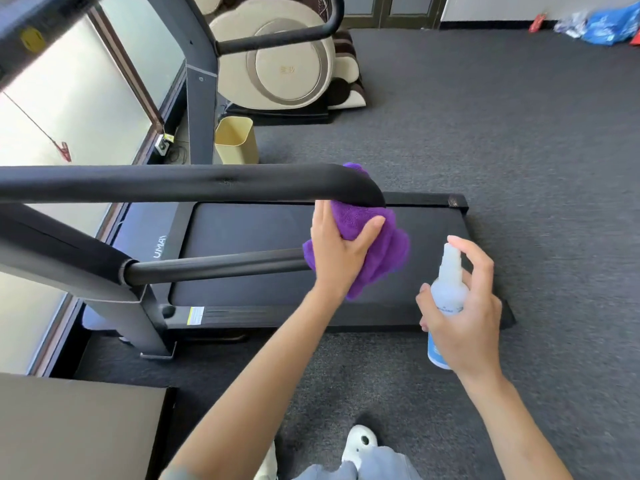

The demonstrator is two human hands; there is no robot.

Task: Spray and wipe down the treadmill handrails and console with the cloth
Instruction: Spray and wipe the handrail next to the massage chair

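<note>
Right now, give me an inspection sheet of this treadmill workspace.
Surface: dark grey carpet under a black treadmill belt.
Job's things: purple fleecy cloth pressed at the end of the black padded handrail; clear plastic spray bottle.
Clutter: yellow plastic bin; blue bags in the far corner.
Hands: left hand grips the cloth; right hand holds the bottle.
Cables: dark cord at wall socket.
Surroundings: cream massage chair, window.
</note>
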